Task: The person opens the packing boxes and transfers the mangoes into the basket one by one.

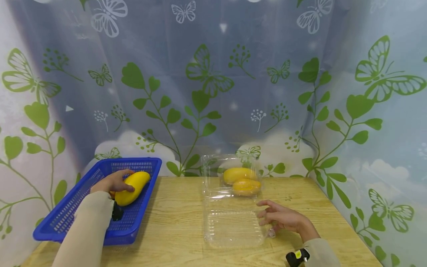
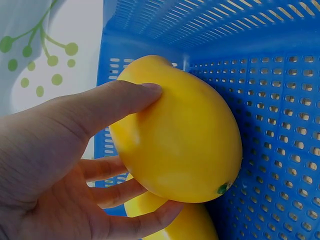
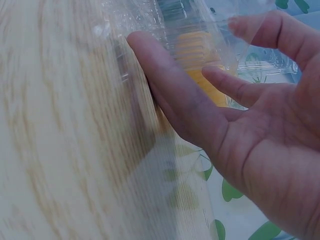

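Sitting on the wooden table: a blue basket at the left, a clear open box in the middle with two yellow mangoes in its far half. Wrapping round a big yellow mango inside the basket: the left hand, thumb on top, fingers under. Resting spread and loose beside the box: the right hand, thumb touching its edge. Maybe slipping, that smooth mango, from a weak grip. Maybe sliding, the light box, from a bump.
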`<state>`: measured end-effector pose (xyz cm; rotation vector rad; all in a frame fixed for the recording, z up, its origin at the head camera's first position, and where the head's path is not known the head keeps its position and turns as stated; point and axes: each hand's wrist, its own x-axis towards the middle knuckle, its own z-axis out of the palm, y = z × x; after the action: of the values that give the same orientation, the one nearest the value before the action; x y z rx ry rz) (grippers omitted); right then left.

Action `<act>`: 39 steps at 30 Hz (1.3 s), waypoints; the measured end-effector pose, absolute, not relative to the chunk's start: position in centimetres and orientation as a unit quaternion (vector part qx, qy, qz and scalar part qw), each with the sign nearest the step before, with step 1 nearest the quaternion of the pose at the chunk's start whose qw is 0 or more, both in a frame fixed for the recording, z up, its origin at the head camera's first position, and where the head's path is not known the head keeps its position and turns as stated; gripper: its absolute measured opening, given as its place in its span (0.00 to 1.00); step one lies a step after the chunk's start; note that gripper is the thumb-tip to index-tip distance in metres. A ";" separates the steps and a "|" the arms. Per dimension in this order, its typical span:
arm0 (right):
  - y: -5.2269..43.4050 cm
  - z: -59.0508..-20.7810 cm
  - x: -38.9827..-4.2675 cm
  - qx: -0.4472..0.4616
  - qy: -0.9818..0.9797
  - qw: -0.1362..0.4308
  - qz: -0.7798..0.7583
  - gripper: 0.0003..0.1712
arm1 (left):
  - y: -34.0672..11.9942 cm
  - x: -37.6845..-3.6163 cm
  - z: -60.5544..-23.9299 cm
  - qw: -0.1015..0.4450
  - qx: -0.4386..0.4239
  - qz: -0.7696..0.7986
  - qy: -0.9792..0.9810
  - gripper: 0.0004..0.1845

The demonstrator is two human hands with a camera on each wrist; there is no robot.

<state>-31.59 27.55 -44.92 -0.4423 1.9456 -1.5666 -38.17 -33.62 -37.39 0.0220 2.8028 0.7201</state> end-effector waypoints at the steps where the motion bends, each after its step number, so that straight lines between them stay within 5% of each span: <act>1: 27.6 -44.9 -31.6 -0.167 0.732 0.298 -0.589 0.38 | -33.6 -38.2 -37.4 0.123 0.007 0.247 0.961 0.44; 39: 27.6 -44.9 -31.7 -0.160 0.732 0.297 -0.592 0.39 | -32.3 -38.0 -37.5 0.110 -0.010 0.253 0.961 0.35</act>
<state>-31.66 27.58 -44.95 -0.4264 1.9456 -1.5748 -38.04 -32.32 -37.47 -0.0298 2.8261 0.7423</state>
